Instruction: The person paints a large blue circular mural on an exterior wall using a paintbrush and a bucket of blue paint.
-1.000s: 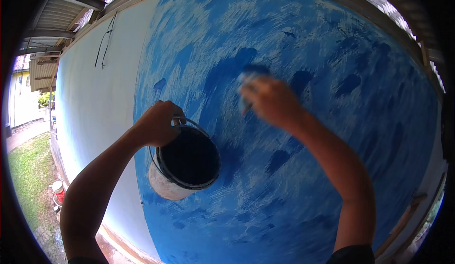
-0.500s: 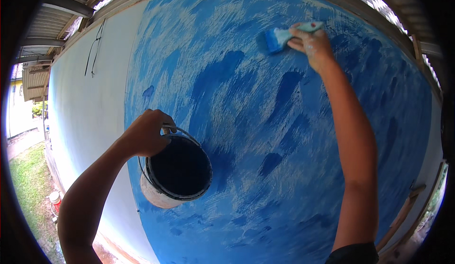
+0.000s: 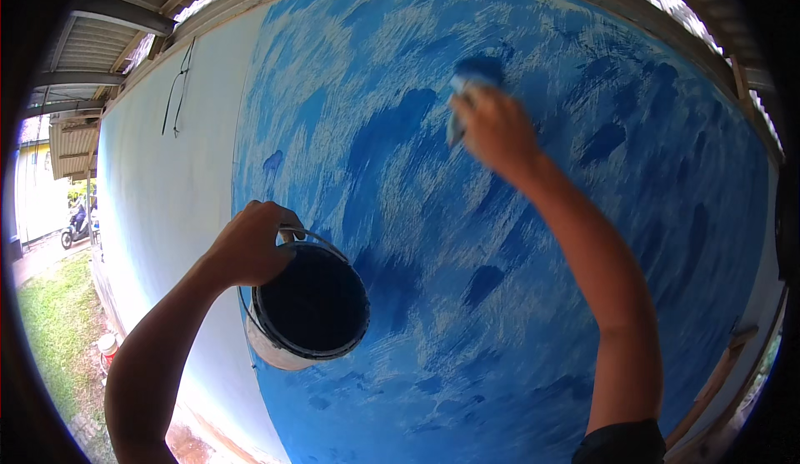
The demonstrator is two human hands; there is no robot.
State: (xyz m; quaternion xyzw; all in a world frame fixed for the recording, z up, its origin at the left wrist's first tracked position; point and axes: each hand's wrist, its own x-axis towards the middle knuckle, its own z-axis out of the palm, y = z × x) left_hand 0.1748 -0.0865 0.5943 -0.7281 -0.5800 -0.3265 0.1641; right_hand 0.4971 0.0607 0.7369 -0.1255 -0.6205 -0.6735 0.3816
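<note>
My left hand (image 3: pixel 260 243) is closed on the rim and handle of a whitish paint bucket (image 3: pixel 287 354), tilted so its dark inside faces me. How much paint it holds is too dark to tell. Higher up and to the right, my right hand (image 3: pixel 498 127) grips a wide paintbrush (image 3: pixel 456 122) with a pale handle. The brush's bristles point up against the wall (image 3: pixel 400 239) over a dark blue patch, partly smeared by motion. Streaky light and dark blue strokes cover this part of the wall.
An unpainted white wall section (image 3: pixel 179 206) lies to the left, with a thin black cord (image 3: pixel 176 89) hanging on it. Wooden beams (image 3: pixel 125 14) and roofing run overhead. Grass (image 3: pixel 54 306), a small container (image 3: pixel 107 346) and a motorbike rider (image 3: pixel 77 221) show at far left.
My right hand has swung left and slightly down, turning the brush from pointing left to bristles up. The bucket has barely shifted. A motorbike now shows at far left.
</note>
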